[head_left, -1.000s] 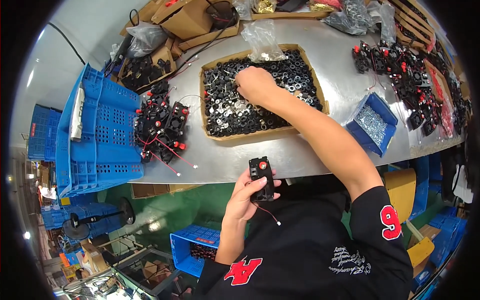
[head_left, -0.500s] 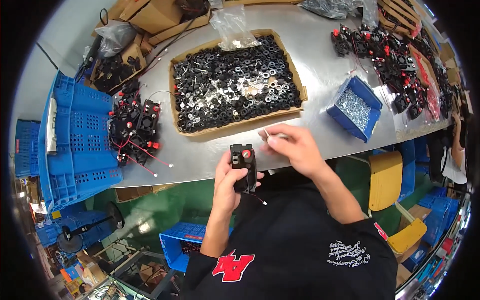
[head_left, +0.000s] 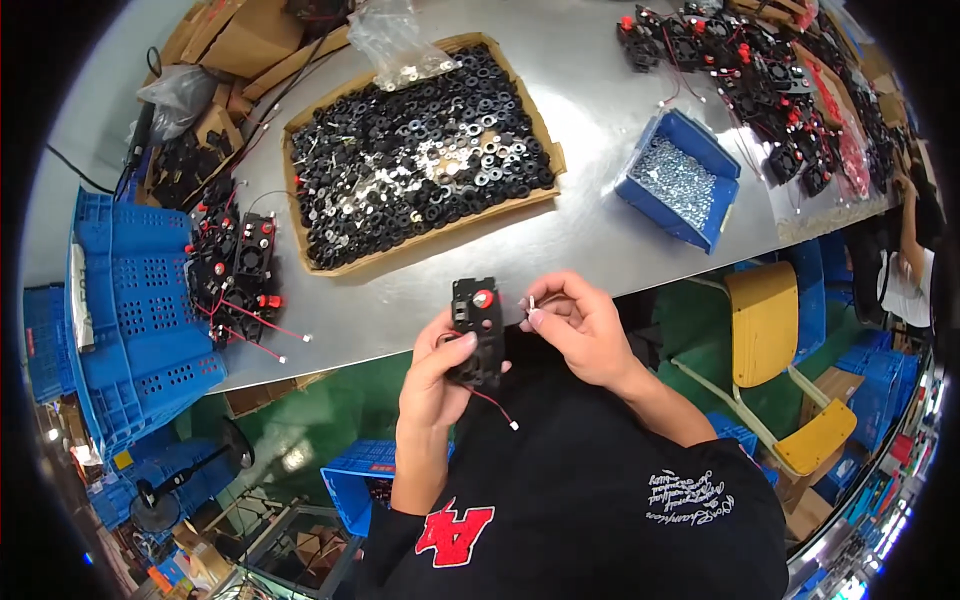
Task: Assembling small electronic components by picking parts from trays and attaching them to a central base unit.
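My left hand [head_left: 428,384] is closed around a black plastic housing [head_left: 484,345], long and narrow, with a red round part near its top. A thin dark red wire with a white connector [head_left: 514,425] dangles from its lower end. Just right of the housing, apart from it, my right hand [head_left: 592,335] pinches a small pale piece [head_left: 531,304] between thumb and fingertips; its kind is too small to make out. Beyond both hands lies a shallow cardboard tray [head_left: 430,244] full of black rings, washers and small metal parts.
A blue bin [head_left: 716,232] of small silvery metal pieces stands right on the metal table [head_left: 600,235]. Black assemblies with wires [head_left: 235,265] lie left beside a blue crate [head_left: 150,300]; more [head_left: 760,90] pile up far right. A yellow chair [head_left: 762,325] is at right; another person's arm [head_left: 910,220] shows beyond.
My right hand has drawn slightly down and toward me, still pinching the small piece. The housing in my left hand is slightly higher and turned. The view has shifted, sliding the table's contents left.
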`<control>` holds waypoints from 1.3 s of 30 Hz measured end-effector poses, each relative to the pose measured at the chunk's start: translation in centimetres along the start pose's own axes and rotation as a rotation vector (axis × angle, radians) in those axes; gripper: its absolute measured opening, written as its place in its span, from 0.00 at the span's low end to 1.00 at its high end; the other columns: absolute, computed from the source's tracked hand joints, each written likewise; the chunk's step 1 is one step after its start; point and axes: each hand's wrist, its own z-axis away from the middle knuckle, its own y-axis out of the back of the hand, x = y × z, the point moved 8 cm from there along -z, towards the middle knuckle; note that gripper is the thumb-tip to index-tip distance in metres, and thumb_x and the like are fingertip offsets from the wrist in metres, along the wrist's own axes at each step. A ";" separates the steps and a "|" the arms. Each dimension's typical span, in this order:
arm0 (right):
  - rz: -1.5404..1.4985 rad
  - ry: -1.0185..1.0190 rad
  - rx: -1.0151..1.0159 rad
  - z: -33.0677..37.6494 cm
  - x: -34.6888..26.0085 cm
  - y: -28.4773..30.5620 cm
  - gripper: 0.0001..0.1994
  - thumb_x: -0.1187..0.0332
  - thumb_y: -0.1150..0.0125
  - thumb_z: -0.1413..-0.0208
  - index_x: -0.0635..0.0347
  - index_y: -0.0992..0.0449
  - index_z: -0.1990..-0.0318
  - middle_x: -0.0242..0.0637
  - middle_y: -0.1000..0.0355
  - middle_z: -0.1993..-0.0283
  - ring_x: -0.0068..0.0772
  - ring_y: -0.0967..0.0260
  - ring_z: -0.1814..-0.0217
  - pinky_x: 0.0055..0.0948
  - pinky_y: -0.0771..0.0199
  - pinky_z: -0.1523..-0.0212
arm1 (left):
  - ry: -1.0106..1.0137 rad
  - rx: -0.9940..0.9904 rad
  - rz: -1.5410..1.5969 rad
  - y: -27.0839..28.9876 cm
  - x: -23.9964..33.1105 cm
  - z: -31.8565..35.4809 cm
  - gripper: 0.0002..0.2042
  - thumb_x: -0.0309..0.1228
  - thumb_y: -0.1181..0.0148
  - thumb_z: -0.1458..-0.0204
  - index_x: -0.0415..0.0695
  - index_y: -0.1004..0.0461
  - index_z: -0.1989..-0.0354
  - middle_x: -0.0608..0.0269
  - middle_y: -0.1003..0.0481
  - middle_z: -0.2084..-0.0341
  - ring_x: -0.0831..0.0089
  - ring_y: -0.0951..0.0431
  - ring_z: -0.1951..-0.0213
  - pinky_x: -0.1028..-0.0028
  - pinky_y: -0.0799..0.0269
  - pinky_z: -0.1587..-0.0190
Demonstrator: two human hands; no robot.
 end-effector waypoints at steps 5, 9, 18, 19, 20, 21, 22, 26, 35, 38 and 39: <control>0.059 -0.032 -0.012 -1.0 -1.0 1.3 0.09 0.77 0.51 0.45 0.65 0.32 0.57 0.34 0.33 0.61 0.21 0.33 0.65 0.22 0.31 0.63 | -0.009 0.059 0.031 0.3 -0.5 -0.2 0.21 0.26 0.44 0.48 0.36 0.35 0.44 0.57 0.27 0.59 0.68 0.21 0.61 0.63 0.17 0.63; 0.233 -0.067 -0.013 -3.7 -4.7 0.9 0.05 0.71 0.46 0.45 0.63 0.29 0.68 0.30 0.33 0.69 0.22 0.35 0.69 0.24 0.34 0.68 | -0.046 0.092 -0.122 0.5 -0.6 -0.3 0.22 0.28 0.45 0.48 0.33 0.36 0.45 0.53 0.26 0.58 0.65 0.21 0.60 0.63 0.17 0.64; 1.436 0.630 0.013 -14.1 -10.8 -1.5 0.06 0.70 0.38 0.53 0.59 0.21 0.67 0.40 0.28 0.69 0.46 0.33 0.61 0.39 0.31 0.58 | -0.019 0.028 -0.106 1.3 -0.8 0.5 0.18 0.29 0.45 0.46 0.38 0.33 0.47 0.51 0.25 0.57 0.67 0.21 0.61 0.70 0.20 0.64; 1.533 0.531 -0.066 -15.2 -9.7 -1.5 0.06 0.70 0.38 0.53 0.59 0.20 0.67 0.40 0.27 0.68 0.46 0.32 0.60 0.38 0.31 0.57 | -0.024 0.027 -0.106 1.4 -0.9 0.5 0.18 0.29 0.45 0.46 0.38 0.33 0.47 0.51 0.25 0.57 0.67 0.21 0.61 0.70 0.20 0.64; 1.492 0.525 -0.073 -15.7 -9.5 -1.7 0.07 0.70 0.38 0.55 0.60 0.20 0.67 0.43 0.26 0.66 0.48 0.31 0.59 0.39 0.29 0.56 | -0.083 0.077 -0.153 2.0 -0.8 0.6 0.19 0.33 0.46 0.45 0.37 0.33 0.47 0.52 0.25 0.60 0.69 0.22 0.64 0.70 0.20 0.65; 1.491 0.528 -0.078 -16.3 -9.5 -1.8 0.07 0.70 0.38 0.55 0.60 0.20 0.67 0.43 0.26 0.66 0.48 0.31 0.59 0.39 0.29 0.56 | -0.140 0.126 -0.201 2.3 -0.6 0.7 0.21 0.38 0.47 0.44 0.35 0.33 0.48 0.53 0.25 0.62 0.70 0.23 0.67 0.69 0.20 0.66; 1.554 0.390 -0.121 -17.4 -8.7 -1.4 0.07 0.70 0.38 0.54 0.60 0.21 0.67 0.45 0.26 0.66 0.49 0.30 0.59 0.40 0.29 0.56 | -0.143 0.128 -0.199 2.0 -0.6 0.7 0.21 0.38 0.47 0.44 0.35 0.33 0.48 0.53 0.25 0.62 0.70 0.23 0.67 0.69 0.20 0.66; 1.599 0.134 -0.203 -18.2 -8.4 -1.4 0.07 0.69 0.40 0.51 0.62 0.22 0.67 0.49 0.27 0.68 0.52 0.29 0.61 0.43 0.28 0.57 | -0.348 0.315 -0.395 2.8 1.2 1.4 0.26 0.50 0.62 0.36 0.36 0.31 0.51 0.57 0.23 0.65 0.73 0.24 0.68 0.74 0.26 0.65; 0.815 0.648 -0.069 -8.4 -11.0 -3.4 0.07 0.68 0.40 0.46 0.63 0.26 0.65 0.43 0.31 0.66 0.41 0.31 0.64 0.33 0.32 0.60 | -0.421 0.246 -0.939 0.4 3.8 0.8 0.19 0.39 0.56 0.35 0.33 0.27 0.54 0.59 0.22 0.67 0.76 0.25 0.67 0.77 0.30 0.61; 0.766 0.613 -0.096 -3.6 -8.6 -4.2 0.06 0.71 0.36 0.49 0.61 0.24 0.66 0.37 0.34 0.70 0.36 0.34 0.67 0.31 0.32 0.64 | -0.290 0.082 -0.467 0.1 1.8 -0.7 0.16 0.35 0.51 0.37 0.33 0.29 0.50 0.59 0.23 0.65 0.77 0.25 0.66 0.78 0.29 0.60; 0.727 0.657 -0.089 -2.6 -8.4 -4.5 0.06 0.74 0.34 0.53 0.61 0.21 0.66 0.36 0.34 0.70 0.33 0.35 0.68 0.28 0.33 0.67 | -0.257 0.016 -0.404 -0.9 1.5 -1.0 0.17 0.35 0.51 0.37 0.34 0.31 0.46 0.63 0.25 0.61 0.82 0.26 0.62 0.80 0.30 0.57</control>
